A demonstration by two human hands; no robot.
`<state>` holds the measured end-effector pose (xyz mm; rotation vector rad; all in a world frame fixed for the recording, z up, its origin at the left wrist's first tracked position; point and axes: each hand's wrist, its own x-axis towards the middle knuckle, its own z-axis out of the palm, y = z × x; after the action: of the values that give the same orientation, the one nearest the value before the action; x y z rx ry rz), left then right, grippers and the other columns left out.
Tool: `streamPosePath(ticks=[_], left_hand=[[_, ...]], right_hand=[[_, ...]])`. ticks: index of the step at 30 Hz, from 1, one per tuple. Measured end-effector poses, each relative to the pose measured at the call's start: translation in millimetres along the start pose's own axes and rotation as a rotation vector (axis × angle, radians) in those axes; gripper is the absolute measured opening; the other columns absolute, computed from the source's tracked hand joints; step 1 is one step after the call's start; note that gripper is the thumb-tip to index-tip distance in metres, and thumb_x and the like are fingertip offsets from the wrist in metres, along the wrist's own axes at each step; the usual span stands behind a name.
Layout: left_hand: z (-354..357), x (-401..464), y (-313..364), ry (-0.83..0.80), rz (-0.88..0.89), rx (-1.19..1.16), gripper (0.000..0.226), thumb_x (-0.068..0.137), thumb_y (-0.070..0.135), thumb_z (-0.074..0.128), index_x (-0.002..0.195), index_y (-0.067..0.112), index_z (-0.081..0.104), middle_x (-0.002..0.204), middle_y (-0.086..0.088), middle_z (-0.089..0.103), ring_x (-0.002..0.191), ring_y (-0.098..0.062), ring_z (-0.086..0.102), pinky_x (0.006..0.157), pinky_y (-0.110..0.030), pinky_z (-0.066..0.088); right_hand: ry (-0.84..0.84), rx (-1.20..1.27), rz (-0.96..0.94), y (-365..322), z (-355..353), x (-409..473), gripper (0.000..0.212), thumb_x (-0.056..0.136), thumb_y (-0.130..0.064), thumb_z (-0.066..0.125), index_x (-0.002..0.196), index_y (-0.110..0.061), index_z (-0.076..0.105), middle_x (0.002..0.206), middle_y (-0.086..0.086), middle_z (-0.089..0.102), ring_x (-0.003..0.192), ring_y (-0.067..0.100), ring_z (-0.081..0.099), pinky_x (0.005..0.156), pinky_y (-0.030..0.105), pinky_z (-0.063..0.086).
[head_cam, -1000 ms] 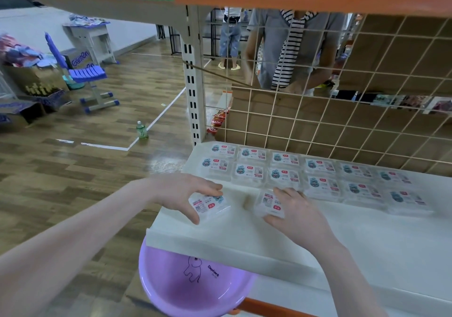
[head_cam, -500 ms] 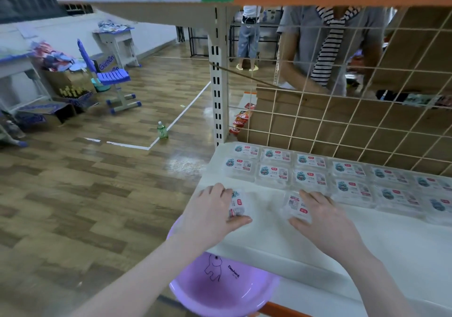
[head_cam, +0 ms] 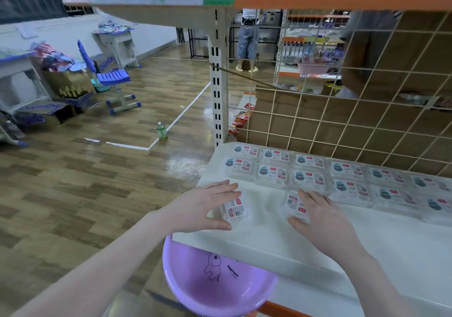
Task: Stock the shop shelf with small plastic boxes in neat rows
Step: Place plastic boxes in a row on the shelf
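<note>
Head view: the white shelf (head_cam: 367,238) carries two neat rows of small plastic boxes (head_cam: 309,178) along its back, close to the wire grid panel (head_cam: 354,125). In front of those rows, toward the shelf's front edge, two more boxes lie apart from each other. The left hand (head_cam: 203,206) has its grip around the left box (head_cam: 236,210), fingers over the box's far side and thumb along its near side, near the shelf's left end. The right hand (head_cam: 322,216) lies with fingers nearly straight on the right box (head_cam: 294,205), just in front of the second row; whether any finger curls round it I cannot tell. Below the shelf's front edge sits a purple basin (head_cam: 215,282). Left of the shelf, a green bottle (head_cam: 161,130) stands on the wooden floor.
</note>
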<state>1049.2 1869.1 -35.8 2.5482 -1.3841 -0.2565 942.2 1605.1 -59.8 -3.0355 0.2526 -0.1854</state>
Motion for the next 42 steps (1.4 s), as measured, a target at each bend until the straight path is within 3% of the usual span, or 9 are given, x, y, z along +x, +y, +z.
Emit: streamPosePath(ticks=[3,9,12,15,20,26,38,40,42], left_hand=[[0.4,5.0,2.6,0.018,-0.045,0.018,0.066,0.087,0.055,0.054,0.145,0.035,0.03,0.154,0.017,0.018,0.141,0.003,0.012,0.112,-0.013,0.012],[26.6,7.2,26.8,0.361,-0.214,0.155,0.065,0.087,0.059,0.049,0.14,0.02,0.043,0.143,0.006,0.041,0.132,-0.012,0.036,0.104,-0.024,0.029],[34.4,14.0,35.4,0.433,-0.315,0.184,0.066,0.086,0.062,0.045,0.138,0.02,0.044,0.138,0.006,0.045,0.127,-0.015,0.04,0.1,-0.025,0.032],[35.4,23.0,41.7,0.472,-0.408,0.169,0.064,0.084,0.059,0.054,0.13,0.015,0.054,0.127,0.0,0.054,0.117,-0.022,0.048,0.095,-0.03,0.038],[34.0,33.0,48.3,0.543,-0.514,0.271,0.055,0.068,0.057,0.073,0.098,0.011,0.071,0.09,-0.004,0.066,0.081,-0.025,0.063,0.07,-0.032,0.051],[37.7,43.5,42.3,0.528,-0.593,0.203,0.062,0.08,0.063,0.055,0.116,0.013,0.062,0.107,-0.005,0.06,0.099,-0.026,0.054,0.084,-0.035,0.041],[38.6,43.9,42.7,0.538,-0.619,0.187,0.066,0.081,0.066,0.049,0.123,0.016,0.056,0.117,-0.002,0.056,0.108,-0.023,0.05,0.089,-0.032,0.037],[37.5,36.8,45.6,0.543,-0.622,0.184,0.067,0.08,0.065,0.052,0.125,0.015,0.056,0.12,-0.002,0.056,0.11,-0.023,0.051,0.09,-0.032,0.039],[36.7,24.1,50.4,0.553,-0.602,0.187,0.066,0.074,0.058,0.067,0.117,0.007,0.063,0.111,-0.006,0.062,0.101,-0.027,0.059,0.081,-0.036,0.048]], right_hand=[[0.006,-0.006,0.005,0.1,1.6,-0.9,0.07,0.089,-0.054,0.045,0.146,-0.019,0.024,0.143,-0.005,0.035,0.132,0.013,0.032,0.107,0.021,0.019],[0.024,-0.03,0.014,-1.8,3.8,-3.7,0.071,0.089,-0.055,0.043,0.146,-0.018,0.023,0.142,-0.005,0.036,0.131,0.014,0.033,0.107,0.021,0.019],[0.024,-0.034,0.02,-2.4,4.9,-3.8,0.071,0.09,-0.055,0.043,0.146,-0.017,0.023,0.142,-0.004,0.036,0.131,0.014,0.032,0.108,0.022,0.019],[0.03,-0.027,0.03,-3.1,5.1,-4.8,0.071,0.089,-0.054,0.045,0.146,-0.017,0.025,0.141,-0.003,0.038,0.13,0.015,0.034,0.108,0.022,0.021],[0.039,-0.042,0.042,-4.6,5.0,-5.9,0.071,0.089,-0.055,0.043,0.146,-0.018,0.023,0.141,-0.004,0.038,0.13,0.014,0.034,0.107,0.022,0.021],[0.03,-0.022,0.046,-5.5,3.0,-8.3,0.072,0.089,-0.055,0.042,0.147,-0.019,0.019,0.142,-0.005,0.035,0.131,0.013,0.032,0.106,0.021,0.02],[-0.004,-0.03,0.04,-7.8,-4.3,-12.8,0.072,0.089,-0.056,0.04,0.147,-0.019,0.017,0.14,-0.006,0.036,0.13,0.013,0.033,0.106,0.022,0.022],[-0.023,-0.026,0.049,-8.6,-7.2,-14.7,0.072,0.089,-0.056,0.041,0.147,-0.019,0.017,0.14,-0.005,0.036,0.128,0.013,0.034,0.105,0.022,0.024],[-0.037,-0.02,0.053,-10.1,-10.6,-16.8,0.071,0.089,-0.054,0.041,0.146,-0.019,0.018,0.138,-0.005,0.037,0.126,0.013,0.037,0.102,0.022,0.027]])
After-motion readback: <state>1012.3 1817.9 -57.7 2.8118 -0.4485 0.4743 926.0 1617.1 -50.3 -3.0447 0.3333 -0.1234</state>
